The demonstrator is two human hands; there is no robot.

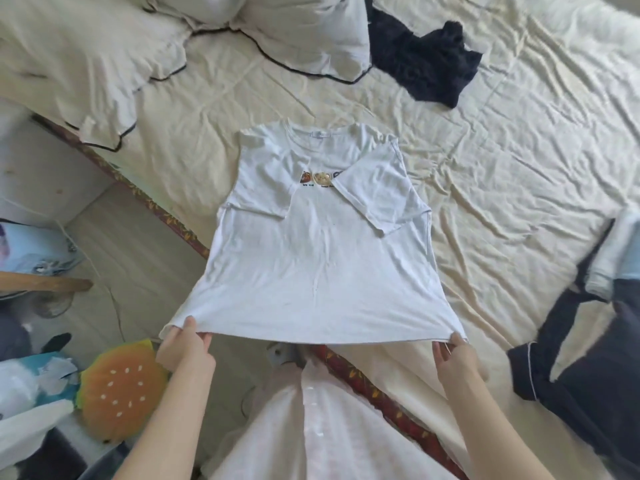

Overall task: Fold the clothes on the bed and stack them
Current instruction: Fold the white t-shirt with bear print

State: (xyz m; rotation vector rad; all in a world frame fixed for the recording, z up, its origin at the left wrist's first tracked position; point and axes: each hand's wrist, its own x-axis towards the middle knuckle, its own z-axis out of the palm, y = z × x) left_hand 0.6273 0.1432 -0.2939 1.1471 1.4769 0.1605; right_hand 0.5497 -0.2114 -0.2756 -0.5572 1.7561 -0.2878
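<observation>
White t-shirt lies face up on the bed, both sleeves folded in over the chest print, hem lifted off the near edge. Left hand and right hand each pinch a hem corner, pulling it taut. Dark garment crumpled near the pillows; dark folded clothes at right.

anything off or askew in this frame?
Minor: on the white T-shirt the two folded-in sleeves are uneven, one covering part of the chest print. A dark garment lies crumpled, unfolded, near the pillows.
</observation>
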